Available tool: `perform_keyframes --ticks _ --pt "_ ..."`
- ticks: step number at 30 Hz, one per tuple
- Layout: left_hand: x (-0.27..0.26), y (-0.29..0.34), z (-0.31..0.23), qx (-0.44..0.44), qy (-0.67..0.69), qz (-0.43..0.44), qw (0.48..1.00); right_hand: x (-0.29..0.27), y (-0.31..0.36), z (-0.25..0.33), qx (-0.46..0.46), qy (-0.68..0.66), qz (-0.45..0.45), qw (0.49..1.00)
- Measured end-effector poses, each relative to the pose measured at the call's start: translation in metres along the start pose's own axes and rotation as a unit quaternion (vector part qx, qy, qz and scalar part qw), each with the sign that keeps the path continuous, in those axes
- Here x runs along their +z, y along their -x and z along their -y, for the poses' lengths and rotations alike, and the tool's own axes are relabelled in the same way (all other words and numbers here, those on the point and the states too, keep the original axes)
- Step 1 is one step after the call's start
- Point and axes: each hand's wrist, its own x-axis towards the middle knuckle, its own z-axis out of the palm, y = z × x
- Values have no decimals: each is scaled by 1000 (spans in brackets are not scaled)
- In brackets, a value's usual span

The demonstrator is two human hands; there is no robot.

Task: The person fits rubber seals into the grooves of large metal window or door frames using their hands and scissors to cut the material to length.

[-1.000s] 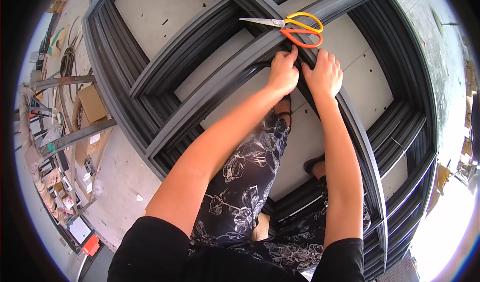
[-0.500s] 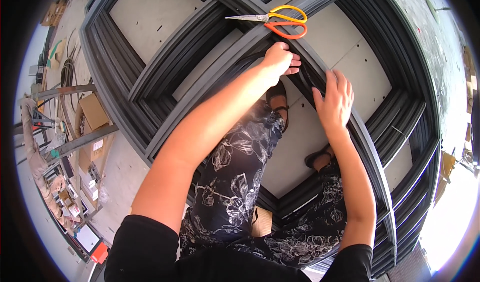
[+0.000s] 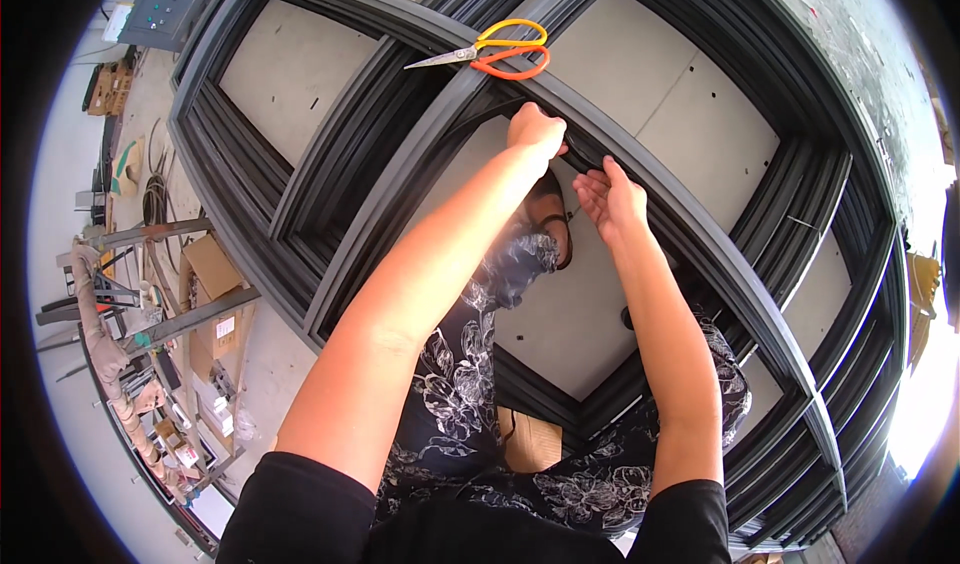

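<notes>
My left hand [image 3: 538, 132] is closed at the inner side of a dark grey window-like frame, just below the crossing of two bars. A thin black strip [image 3: 482, 116] curves away from it along the frame's inside; what lies within the fingers is mostly hidden. Close by on the right, my right hand [image 3: 615, 202] has its palm turned inward, fingers apart and thumb up beside the frame bar [image 3: 690, 209]. Scissors [image 3: 512, 56] with one yellow and one orange handle loop lie across the bars beyond my hands.
Several dark frames are stacked beneath, with pale floor [image 3: 660, 74] showing through the openings. My feet stand inside one opening, near a cardboard box [image 3: 530, 442]. On the left is a metal rack [image 3: 190, 314] with cartons; a grey panel with buttons [image 3: 168, 4] stands at far left.
My right hand has come off the top of the bar and moved left to its inner side, near my left hand. My left hand has closed. The whole view has shifted slightly.
</notes>
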Motion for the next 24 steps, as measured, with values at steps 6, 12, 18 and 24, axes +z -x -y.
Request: perform_keyframes --ticks 6,12,18,24 --pt "0 0 18 13 83 -15 996 4 -9 -13 -2 -94 -4 996" --pt "-3 14 20 45 198 57 977 3 -3 -29 -78 -182 -3 980" --pt "5 18 25 40 291 46 955 14 -1 -28 -72 -261 -15 963" --pt "10 20 17 16 290 37 956 17 -14 -23 -68 -311 -28 947"
